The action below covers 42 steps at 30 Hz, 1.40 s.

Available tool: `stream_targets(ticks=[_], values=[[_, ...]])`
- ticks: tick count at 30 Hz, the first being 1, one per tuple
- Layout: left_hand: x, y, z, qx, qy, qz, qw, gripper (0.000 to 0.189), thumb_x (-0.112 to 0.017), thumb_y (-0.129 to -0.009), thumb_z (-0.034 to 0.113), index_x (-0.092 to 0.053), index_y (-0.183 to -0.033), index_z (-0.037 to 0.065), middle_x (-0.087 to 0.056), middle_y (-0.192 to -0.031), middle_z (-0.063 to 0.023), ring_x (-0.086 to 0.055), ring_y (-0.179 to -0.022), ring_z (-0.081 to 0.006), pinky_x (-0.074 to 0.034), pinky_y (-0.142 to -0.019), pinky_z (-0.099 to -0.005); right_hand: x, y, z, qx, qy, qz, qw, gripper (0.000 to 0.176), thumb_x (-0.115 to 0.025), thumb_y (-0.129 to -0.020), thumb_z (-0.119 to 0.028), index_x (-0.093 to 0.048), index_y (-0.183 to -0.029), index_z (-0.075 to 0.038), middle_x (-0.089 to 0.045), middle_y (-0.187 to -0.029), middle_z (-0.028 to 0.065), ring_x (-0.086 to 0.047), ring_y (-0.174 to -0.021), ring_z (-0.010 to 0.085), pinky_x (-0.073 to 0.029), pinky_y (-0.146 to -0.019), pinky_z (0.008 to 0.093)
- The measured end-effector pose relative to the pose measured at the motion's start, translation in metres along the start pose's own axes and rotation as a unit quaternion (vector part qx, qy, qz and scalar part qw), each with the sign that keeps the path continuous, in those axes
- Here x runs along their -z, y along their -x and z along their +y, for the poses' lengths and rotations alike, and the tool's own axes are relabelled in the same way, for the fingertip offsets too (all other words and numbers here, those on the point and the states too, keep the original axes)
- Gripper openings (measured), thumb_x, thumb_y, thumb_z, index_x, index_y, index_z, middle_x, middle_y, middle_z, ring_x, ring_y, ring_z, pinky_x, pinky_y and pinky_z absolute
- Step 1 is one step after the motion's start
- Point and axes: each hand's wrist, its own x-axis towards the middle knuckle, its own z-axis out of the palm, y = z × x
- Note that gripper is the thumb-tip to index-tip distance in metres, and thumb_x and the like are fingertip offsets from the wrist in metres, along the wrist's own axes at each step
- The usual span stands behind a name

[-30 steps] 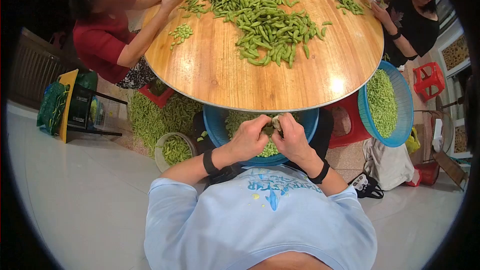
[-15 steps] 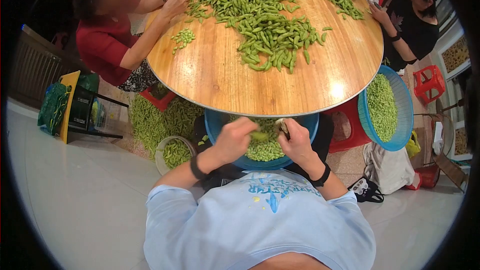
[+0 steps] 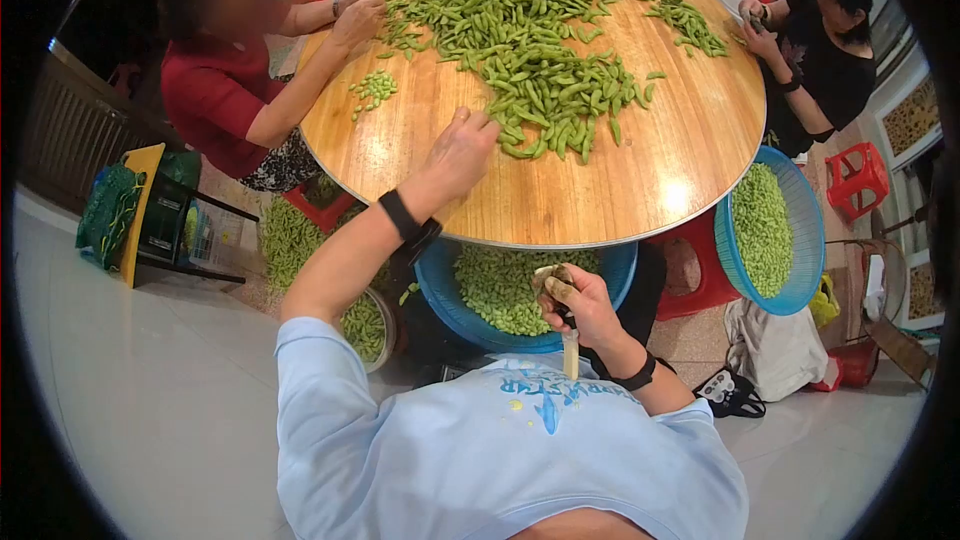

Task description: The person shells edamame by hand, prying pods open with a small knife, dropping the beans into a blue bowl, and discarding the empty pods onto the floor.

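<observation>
— Where are the hands?

— The left hand [image 3: 462,145] is stretched out over the round wooden desk [image 3: 610,185], palm down, fingers loosely curled. Its fingertips touch the near edge of the pile of green pods [image 3: 530,50]. I cannot tell whether it pinches a pod or only rests on them.

— And the other?

— The right hand [image 3: 582,308] sits low, near the body, closed around a small tool [image 3: 570,352] whose pale handle sticks out below the fist. What kind of tool it is, I cannot tell. The hand hangs over the near rim of a blue basin [image 3: 470,325], which lies under the desk's edge and is filled with more pods.

— Anything else close by?

— A second blue basket [image 3: 805,230] of pods stands tilted at the right, beside a red stool [image 3: 855,175]. More pods lie heaped on the floor [image 3: 290,235] at the left. A co-worker in red [image 3: 215,90] has a hand at the pile's far left edge, near a small heap of beans [image 3: 373,88]. Another person in black [image 3: 830,60] sits on the right side.
</observation>
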Motion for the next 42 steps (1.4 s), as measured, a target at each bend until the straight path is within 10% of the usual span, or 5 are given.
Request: stream_targets(ticks=[14, 23, 28, 42], values=[[-0.004, -0.014, -0.001, 0.074, 0.102, -0.072, 0.989, 0.010, -0.059, -0.073, 0.000, -0.057, -0.082, -0.003, -0.057, -0.082, -0.0199, -0.056, -0.085, -0.0398, -0.046, -0.076, -0.0459, -0.003, -0.022, -0.013, 0.042, -0.058, 0.005, 0.997, 0.026, -0.040, -0.099, -0.019, -0.048, -0.117, -0.001, -0.048, -0.075, 0.0040, -0.041, -0.053, 0.0080, -0.034, -0.043, 0.0206], [0.014, 0.000, 0.045, 0.137, 0.249, 0.000, 0.959, 0.015, -0.065, -0.075, 0.002, -0.060, -0.088, -0.004, -0.059, -0.075, -0.0083, -0.056, -0.068, -0.0179, -0.045, -0.061, -0.0303, 0.003, -0.049, -0.023, 0.114, -0.099, 0.056, 0.987, 0.027, -0.043, -0.100, -0.019, -0.048, -0.121, -0.004, -0.051, -0.077, 0.0046, -0.044, -0.054, 0.0083, -0.038, -0.044, 0.0204], [0.023, 0.015, 0.087, 0.256, 0.569, -0.056, 0.780, 0.012, -0.069, -0.080, 0.006, -0.065, -0.088, -0.002, -0.062, -0.073, 0.0006, -0.054, -0.066, -0.0047, -0.044, -0.058, -0.0219, 0.004, -0.049, -0.024, 0.113, -0.119, 0.025, 0.986, 0.027, -0.044, -0.100, -0.022, -0.048, -0.121, -0.006, -0.051, -0.078, 0.0048, -0.045, -0.055, 0.0082, -0.037, -0.043, 0.0200], [0.016, 0.034, 0.095, 0.266, 0.594, -0.077, 0.755, 0.010, -0.069, -0.082, 0.008, -0.063, -0.087, 0.001, -0.058, -0.073, 0.0044, -0.050, -0.064, -0.0021, -0.039, -0.056, -0.0183, -0.004, -0.036, -0.028, 0.074, -0.149, -0.023, 0.986, 0.029, -0.045, -0.099, -0.022, -0.049, -0.123, -0.006, -0.048, -0.075, 0.0033, -0.039, -0.053, 0.0066, -0.034, -0.043, 0.0185]])
